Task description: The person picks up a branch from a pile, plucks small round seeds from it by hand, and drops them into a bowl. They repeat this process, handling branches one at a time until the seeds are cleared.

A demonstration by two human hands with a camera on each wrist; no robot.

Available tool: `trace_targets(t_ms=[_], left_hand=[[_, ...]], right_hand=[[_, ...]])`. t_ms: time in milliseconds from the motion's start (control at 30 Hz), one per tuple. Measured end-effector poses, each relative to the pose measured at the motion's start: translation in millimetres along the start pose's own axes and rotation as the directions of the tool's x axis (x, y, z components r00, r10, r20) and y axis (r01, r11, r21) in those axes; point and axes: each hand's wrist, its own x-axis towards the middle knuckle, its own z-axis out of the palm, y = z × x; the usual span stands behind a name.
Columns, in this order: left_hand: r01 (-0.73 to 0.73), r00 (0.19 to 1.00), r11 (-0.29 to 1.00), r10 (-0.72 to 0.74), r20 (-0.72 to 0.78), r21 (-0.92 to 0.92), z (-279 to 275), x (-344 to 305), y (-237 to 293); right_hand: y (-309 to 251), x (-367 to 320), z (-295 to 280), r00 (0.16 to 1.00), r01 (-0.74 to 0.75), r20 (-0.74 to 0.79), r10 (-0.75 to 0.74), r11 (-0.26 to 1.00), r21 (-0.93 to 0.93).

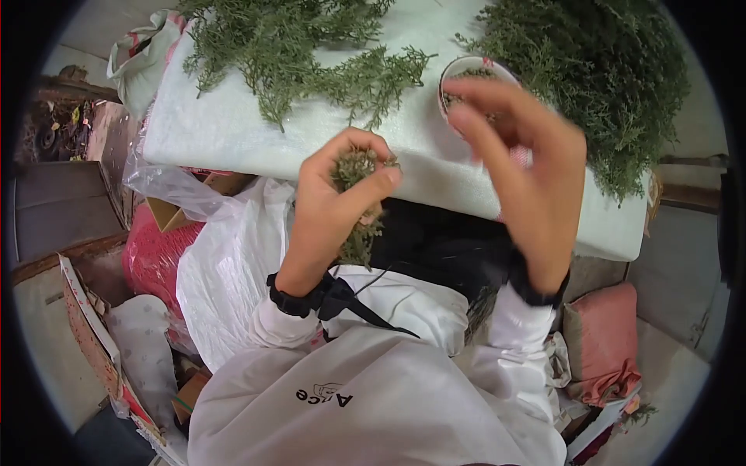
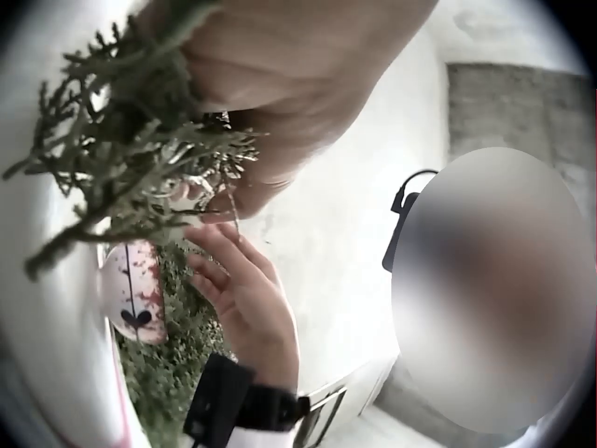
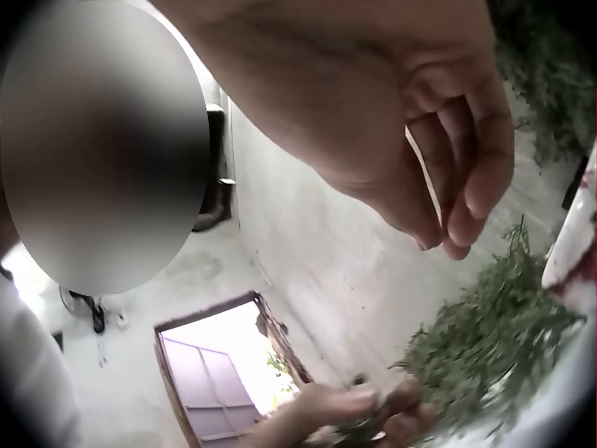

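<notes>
My left hand (image 1: pixel 320 208) grips a green conifer sprig (image 1: pixel 356 169) between thumb and curled fingers, in front of the white-covered table. In the left wrist view the sprig (image 2: pixel 131 159) shows flat, scaly twigs and a brown stem end. Over the table's right half, my right hand (image 1: pixel 538 167) hangs above a small bowl (image 2: pixel 145 294), blurred by motion. Its fingers are loosely bent toward the thumb, with nothing visible between them in the right wrist view. The bowl is white with red speckles and a dark heart, and small green bits (image 1: pixel 475 75) lie inside.
Loose conifer branches (image 1: pixel 311 70) spread over the table's far left and middle. A large dark green heap (image 1: pixel 614 85) covers the right end, beside the bowl. White plastic (image 1: pixel 233 264) hangs at the table's left front, and a reddish cushion (image 1: pixel 602 342) lies low on the right.
</notes>
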Motion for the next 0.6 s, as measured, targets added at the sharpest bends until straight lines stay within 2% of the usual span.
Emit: trace_targets(t_ms=[33,67,100,133,167,200,267,300,333,400,433,467,567,600], left_hand=[[-0.011,1.000,1.000,0.011,0.001,-0.002,-0.1,1.5,2.6],[-0.116,0.992,0.977,0.123,-0.029,0.179,-0.8,5.9,5.5],[-0.209,0.970,0.911,0.238,-0.039,0.356,-1.5,11.4,8.2],[-0.284,0.936,0.805,0.350,-0.030,0.521,-2.1,15.4,10.5],[-0.295,0.932,0.801,0.361,-0.028,0.520,-2.4,18.9,10.4],[-0.361,0.908,0.752,0.418,0.025,0.551,-2.8,23.1,7.4],[-0.485,0.845,0.638,0.519,0.131,0.599,-4.7,30.9,2.4],[-0.487,0.842,0.636,0.524,0.128,0.599,-6.3,31.3,1.2],[-0.441,0.873,0.669,0.474,0.114,0.599,-7.9,30.8,-0.6],[-0.347,0.925,0.728,0.369,0.089,0.592,-10.0,30.7,-4.0],[-0.345,0.926,0.731,0.369,0.085,0.589,-11.7,31.0,-5.3],[-0.329,0.931,0.732,0.357,0.075,0.596,-13.9,31.9,-6.0],[-0.308,0.938,0.726,0.340,0.068,0.614,-15.9,34.5,-6.6],[-0.314,0.935,0.708,0.345,0.078,0.632,-15.9,34.6,-6.6]], right_hand=[[2.8,21.4,0.0,0.996,0.085,0.025,-0.082,0.984,-0.160],[5.2,41.7,0.1,0.986,0.169,0.059,-0.158,0.935,-0.313],[16.0,60.0,3.2,0.984,0.180,0.057,-0.170,0.932,-0.315],[34.4,75.6,9.5,0.899,0.431,0.126,-0.420,0.792,-0.433],[40.3,82.7,15.3,0.748,0.633,0.224,-0.624,0.573,-0.521],[44.5,83.4,19.5,0.741,0.640,0.225,-0.632,0.565,-0.522],[38.9,83.0,36.6,0.746,0.637,0.328,-0.580,0.475,-0.608],[36.9,83.3,41.5,0.750,0.634,0.376,-0.544,0.429,-0.644],[35.2,84.7,42.4,0.746,0.638,0.380,-0.546,0.426,-0.641],[30.5,88.6,38.9,0.854,0.516,0.342,-0.392,0.550,-0.656],[28.4,88.9,36.7,0.897,0.443,0.323,-0.302,0.604,-0.663],[25.5,88.7,33.9,0.896,0.443,0.328,-0.299,0.602,-0.664],[13.8,89.6,24.0,0.911,0.387,0.122,-0.394,0.716,-0.581],[10.6,89.0,21.7,0.909,0.390,0.118,-0.401,0.715,-0.581]])
